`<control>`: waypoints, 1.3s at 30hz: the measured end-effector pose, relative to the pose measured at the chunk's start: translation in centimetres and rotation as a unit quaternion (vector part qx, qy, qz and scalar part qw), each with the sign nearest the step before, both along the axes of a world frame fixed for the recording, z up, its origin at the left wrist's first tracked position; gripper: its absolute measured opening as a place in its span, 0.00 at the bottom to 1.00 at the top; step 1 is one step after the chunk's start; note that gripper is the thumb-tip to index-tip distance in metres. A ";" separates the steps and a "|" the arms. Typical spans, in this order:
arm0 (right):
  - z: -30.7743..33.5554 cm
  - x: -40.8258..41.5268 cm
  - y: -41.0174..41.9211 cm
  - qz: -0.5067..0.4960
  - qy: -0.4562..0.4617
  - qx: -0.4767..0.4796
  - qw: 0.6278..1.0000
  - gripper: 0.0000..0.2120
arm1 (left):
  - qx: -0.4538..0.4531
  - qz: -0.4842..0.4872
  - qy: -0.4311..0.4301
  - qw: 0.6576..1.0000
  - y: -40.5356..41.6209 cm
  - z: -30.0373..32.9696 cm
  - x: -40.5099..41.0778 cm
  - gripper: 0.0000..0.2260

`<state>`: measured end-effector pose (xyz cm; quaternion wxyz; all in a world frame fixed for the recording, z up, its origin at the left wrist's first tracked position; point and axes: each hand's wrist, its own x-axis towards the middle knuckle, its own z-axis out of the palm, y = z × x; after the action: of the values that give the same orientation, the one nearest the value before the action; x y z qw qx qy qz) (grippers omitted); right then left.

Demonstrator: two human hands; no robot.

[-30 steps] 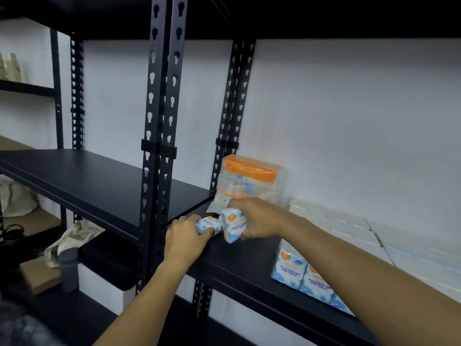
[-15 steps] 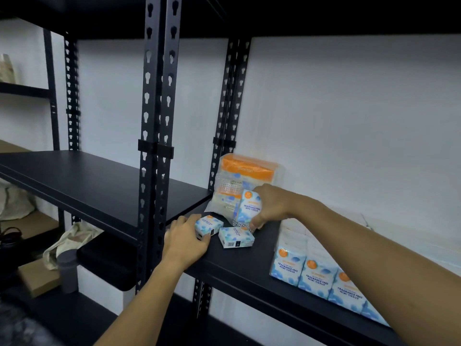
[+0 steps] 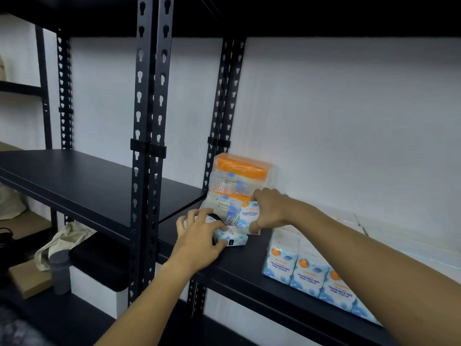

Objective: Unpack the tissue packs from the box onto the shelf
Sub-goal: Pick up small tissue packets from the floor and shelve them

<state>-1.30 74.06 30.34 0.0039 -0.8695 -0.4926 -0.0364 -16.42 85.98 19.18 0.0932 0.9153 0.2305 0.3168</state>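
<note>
Two hands set mini tissue packs on a black shelf (image 3: 252,268).

A large orange-topped tissue bundle (image 3: 239,181) stands at the far left corner, and a row of upright packs (image 3: 309,275) stands near the front edge to the right. The right hand (image 3: 268,208) pinches an upright pack (image 3: 247,217) against the bundle; the left hand (image 3: 199,239), fingers spread and curled, grips a flat pack (image 3: 235,239) lying just in front.

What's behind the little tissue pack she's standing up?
Behind the upright mini tissue pack in the right hand stands a clear-wrapped orange tissue bundle; its lower right part is covered.
</note>
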 end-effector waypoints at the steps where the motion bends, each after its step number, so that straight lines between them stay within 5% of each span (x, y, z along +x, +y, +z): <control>1: 0.0 0.1 -0.1 -0.003 -0.010 0.002 1.000 0.36 | 0.003 0.002 -0.008 1.000 -0.2 -0.1 -0.1 0.14; 24: 0.2 0.0 -2.3 -0.047 0.002 0.073 0.996 0.20 | -0.020 -0.011 -0.002 1.000 -2.6 0.4 1.9 0.17; 39: -2.1 -3.0 -3.0 0.026 -0.007 0.097 0.995 0.31 | -0.048 0.091 -0.068 0.992 1.3 0.3 -1.3 0.13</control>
<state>-4.34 71.07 28.20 0.0854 -0.8519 -0.5088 -0.0903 -17.69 87.23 19.48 0.1237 0.8614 0.3208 0.3738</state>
